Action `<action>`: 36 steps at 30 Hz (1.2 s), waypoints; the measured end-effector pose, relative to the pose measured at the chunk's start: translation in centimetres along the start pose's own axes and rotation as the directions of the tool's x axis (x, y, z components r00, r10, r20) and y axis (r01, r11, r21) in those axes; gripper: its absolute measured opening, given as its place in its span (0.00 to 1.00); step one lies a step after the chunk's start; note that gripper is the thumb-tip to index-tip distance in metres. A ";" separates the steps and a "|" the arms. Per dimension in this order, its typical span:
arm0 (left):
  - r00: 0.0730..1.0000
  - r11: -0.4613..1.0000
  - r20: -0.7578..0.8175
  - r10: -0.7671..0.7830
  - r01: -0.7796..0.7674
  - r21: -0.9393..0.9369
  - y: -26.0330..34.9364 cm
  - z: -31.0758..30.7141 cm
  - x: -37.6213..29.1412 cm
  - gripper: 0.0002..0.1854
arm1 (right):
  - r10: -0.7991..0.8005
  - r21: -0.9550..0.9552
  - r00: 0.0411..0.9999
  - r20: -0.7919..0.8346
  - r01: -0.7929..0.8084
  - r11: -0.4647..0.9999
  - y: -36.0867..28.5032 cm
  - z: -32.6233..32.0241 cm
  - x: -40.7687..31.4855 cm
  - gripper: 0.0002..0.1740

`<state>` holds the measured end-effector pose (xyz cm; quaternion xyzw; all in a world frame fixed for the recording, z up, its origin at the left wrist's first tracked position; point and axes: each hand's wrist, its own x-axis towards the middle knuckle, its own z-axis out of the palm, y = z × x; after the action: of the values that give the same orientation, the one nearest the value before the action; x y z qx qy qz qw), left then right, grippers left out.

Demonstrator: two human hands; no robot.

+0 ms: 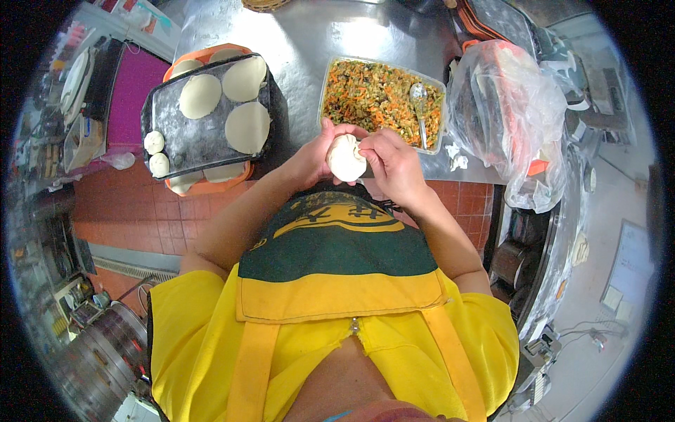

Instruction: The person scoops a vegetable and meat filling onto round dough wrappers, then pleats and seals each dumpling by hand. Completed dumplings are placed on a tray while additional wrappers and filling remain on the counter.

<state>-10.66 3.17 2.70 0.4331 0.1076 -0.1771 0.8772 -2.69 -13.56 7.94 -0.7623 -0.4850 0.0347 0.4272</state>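
Observation:
A round bun of white dough (346,162) rests in my left hand (319,153), whose fingers cup it from beneath and behind. My right hand (391,163) pinches the pleated edge of that bun at its right side. Just beyond my hands stands a clear plastic tub (322,87) of chopped vegetable filling (369,97), with a metal spoon (420,108) lying in it. To the left, a dark tray (184,140) carries several flat dough wrappers (201,96) and two pleated buns (157,153) at its near left corner.
Under the dark tray sits an orange tray (211,187) with more wrappers. A clear plastic bag (506,116) covers something orange on the right. Dough scraps (456,158) lie on the metal table (303,37) near its front edge. Stacked steamers (100,364) stand at lower left.

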 end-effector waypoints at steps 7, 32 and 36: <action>0.996 0.998 0.083 -0.022 0.017 0.055 0.4 0.2 0.1 0.44 | -0.027 -0.019 1.000 -0.008 0.027 0.999 -0.5 -0.1 0.2 0.06; 0.999 0.995 -0.026 -0.047 0.044 -0.095 0.5 1.2 0.0 0.49 | -0.187 -0.237 0.981 -0.053 0.169 0.957 0.0 -0.8 1.0 0.08; 0.991 0.997 -0.122 -0.047 0.039 -0.069 0.5 1.1 0.1 0.49 | -0.189 -0.245 0.980 -0.062 0.169 0.955 0.1 -0.9 1.3 0.07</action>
<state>-10.29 2.57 3.63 0.4114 0.1766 -0.1652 0.8788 -1.50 -13.14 8.91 -0.7617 -0.5343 -0.0950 0.3540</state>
